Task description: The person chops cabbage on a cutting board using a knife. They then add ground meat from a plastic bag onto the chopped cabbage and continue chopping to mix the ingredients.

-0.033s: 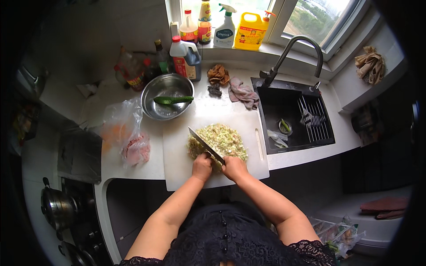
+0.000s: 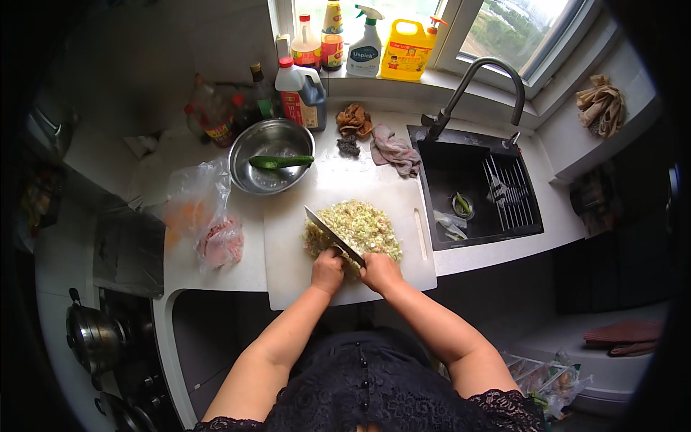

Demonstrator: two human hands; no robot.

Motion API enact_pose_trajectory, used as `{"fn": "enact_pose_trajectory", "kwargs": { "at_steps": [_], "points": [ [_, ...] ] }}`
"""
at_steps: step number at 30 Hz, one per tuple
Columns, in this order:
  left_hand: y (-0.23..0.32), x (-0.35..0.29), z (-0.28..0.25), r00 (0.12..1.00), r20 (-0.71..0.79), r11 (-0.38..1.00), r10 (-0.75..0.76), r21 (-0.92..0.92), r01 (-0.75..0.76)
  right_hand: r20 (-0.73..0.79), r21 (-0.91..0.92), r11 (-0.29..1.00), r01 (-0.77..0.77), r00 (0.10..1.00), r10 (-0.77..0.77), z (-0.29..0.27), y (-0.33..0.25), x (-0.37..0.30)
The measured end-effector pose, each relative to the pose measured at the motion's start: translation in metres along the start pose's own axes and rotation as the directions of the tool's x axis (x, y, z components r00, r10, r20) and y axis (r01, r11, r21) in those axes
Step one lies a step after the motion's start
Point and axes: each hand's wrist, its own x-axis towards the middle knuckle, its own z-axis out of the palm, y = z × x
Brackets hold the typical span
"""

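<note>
A wide-bladed kitchen knife (image 2: 332, 232) slants across a broad heap of finely chopped pale green vegetable (image 2: 367, 223) on a white cutting board (image 2: 288, 288). My right hand (image 2: 381, 273) is closed around its handle, at the near end of the blade. On the blade's left side, my left hand (image 2: 328, 272) is curled low against the heap's near edge, close to the blade. Its fingertips are hidden, so I cannot tell what they hold, if anything. Behind the board to the left, a steel bowl (image 2: 252, 178) contains a whole green cucumber (image 2: 281, 162).
Left of the board lies a plastic bag (image 2: 222, 243) of pinkish minced meat. A black sink (image 2: 475, 241) with a tall faucet (image 2: 520, 90) is at the right. A crumpled cloth (image 2: 394, 153) and a large sauce jug (image 2: 302, 97) stand behind. A pot (image 2: 93, 338) sits at the far left.
</note>
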Motion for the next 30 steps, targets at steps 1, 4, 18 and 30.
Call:
{"fn": "enact_pose_trajectory", "kwargs": {
  "at_steps": [1,4,18,30],
  "points": [
    [0.0,0.0,0.0,1.0,0.002,1.0,0.002,0.004,-0.002,0.019,0.004,1.0,-0.009,1.0,0.009,-0.001,0.001,0.002],
    [0.0,-0.002,0.0,1.0,0.002,1.0,0.006,0.005,-0.006,0.066,-0.007,0.999,-0.047,0.997,0.047,-0.005,-0.001,0.006],
    [0.003,-0.005,-0.01,0.995,-0.097,1.0,0.018,-0.018,-0.02,-0.039,0.106,0.992,0.072,0.997,-0.068,0.005,0.011,0.017],
    [-0.007,-0.006,0.003,0.998,-0.022,0.998,-0.052,0.045,0.053,0.001,0.01,1.0,0.01,1.0,-0.01,-0.001,-0.005,-0.002]
  ]
}}
